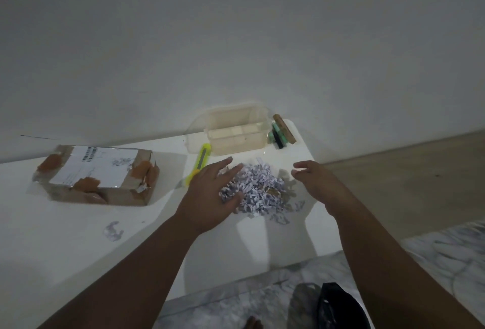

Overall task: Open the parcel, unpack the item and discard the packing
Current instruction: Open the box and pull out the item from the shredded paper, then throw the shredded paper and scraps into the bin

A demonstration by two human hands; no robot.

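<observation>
A heap of white shredded paper packing (259,189) lies on the white table (65,244) near its right end. My left hand (210,195) rests palm down on the heap's left side, fingers spread. My right hand (315,179) hovers just right of the heap, fingers apart, holding nothing. The brown cardboard parcel (97,174), with a white label and torn tape, lies at the table's left. A clear plastic box (236,132) stands behind the heap. A yellow utility knife (200,162) lies between the box and my left hand.
A brown, green and black bundle of small things (282,132) lies right of the plastic box. A few stray shreds (113,231) lie at front left. A black plastic bag (338,307) sits on the marble floor below the table's front edge. A wall is close behind.
</observation>
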